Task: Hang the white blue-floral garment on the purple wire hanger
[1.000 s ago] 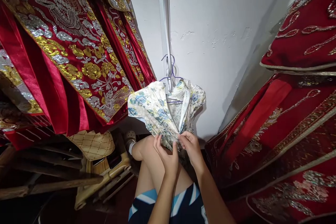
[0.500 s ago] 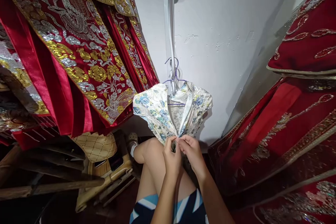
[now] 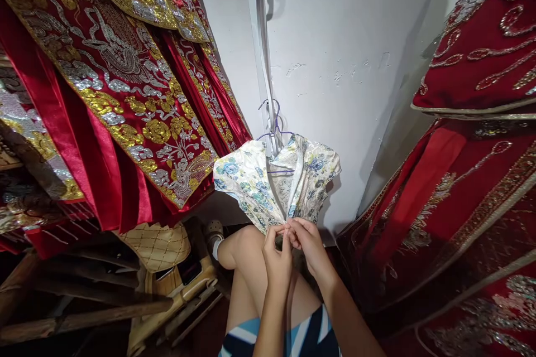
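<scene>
A short-sleeved white dress with blue and yellow flowers hangs on a purple wire hanger by the wall. Its neckline is open in a deep V, and the lower part is hidden behind my hands and knee. My left hand pinches one front edge where the V closes. Against it, my right hand pinches the other edge, with the fingertips of both hands touching. Whatever small fastening lies between the fingertips is too small to make out.
Red gowns with gold and silver embroidery hang at the left. More red beaded garments fill the right side. A bamboo chair with a quilted cream cushion stands lower left. Behind the hanger, a pale strap runs down the white wall.
The view has shifted slightly, so the dress and hands sit a little lower in the picture. Both hands still pinch the same spot, with the right fingers slightly more curled.
</scene>
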Demonstrator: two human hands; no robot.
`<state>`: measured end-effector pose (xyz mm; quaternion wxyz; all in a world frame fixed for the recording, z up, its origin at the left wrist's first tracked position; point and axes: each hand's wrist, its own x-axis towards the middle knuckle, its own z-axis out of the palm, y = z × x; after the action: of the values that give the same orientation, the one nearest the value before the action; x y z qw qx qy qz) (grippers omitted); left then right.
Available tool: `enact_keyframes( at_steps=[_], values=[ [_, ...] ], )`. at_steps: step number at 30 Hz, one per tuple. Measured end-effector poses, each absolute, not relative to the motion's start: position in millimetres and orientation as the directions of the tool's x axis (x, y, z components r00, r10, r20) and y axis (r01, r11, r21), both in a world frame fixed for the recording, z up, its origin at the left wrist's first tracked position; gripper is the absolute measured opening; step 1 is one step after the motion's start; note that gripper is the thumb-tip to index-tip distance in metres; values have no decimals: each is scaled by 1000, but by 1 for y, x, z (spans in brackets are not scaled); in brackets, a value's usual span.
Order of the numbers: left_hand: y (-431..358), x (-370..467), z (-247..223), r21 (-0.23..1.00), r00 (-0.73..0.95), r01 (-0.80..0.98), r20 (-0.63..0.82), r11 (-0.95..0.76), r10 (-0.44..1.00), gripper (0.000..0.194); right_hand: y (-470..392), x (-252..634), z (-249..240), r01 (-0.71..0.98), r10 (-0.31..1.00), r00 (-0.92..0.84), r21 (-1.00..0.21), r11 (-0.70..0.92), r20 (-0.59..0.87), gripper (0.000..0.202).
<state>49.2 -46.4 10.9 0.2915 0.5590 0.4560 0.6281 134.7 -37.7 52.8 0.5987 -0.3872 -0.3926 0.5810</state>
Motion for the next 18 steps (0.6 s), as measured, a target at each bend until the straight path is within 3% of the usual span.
enact_keyframes(
  at_steps=[8, 13, 18],
  values=[
    [-45, 50, 7, 901, -155, 176, 424, -397, 892, 24, -33, 143, 47, -529, 996, 8, -845, -73, -91, 35],
    [-46, 48, 2, 909, -134, 163, 406, -384, 904, 27, -27, 146, 54, -564, 998, -3, -824, -54, -63, 32],
    [-47, 42, -3, 912, -180, 191, 397, -364, 900, 26, 13, 146, 101, -497, 998, 45, -866, 58, 41, 32]
  ],
)
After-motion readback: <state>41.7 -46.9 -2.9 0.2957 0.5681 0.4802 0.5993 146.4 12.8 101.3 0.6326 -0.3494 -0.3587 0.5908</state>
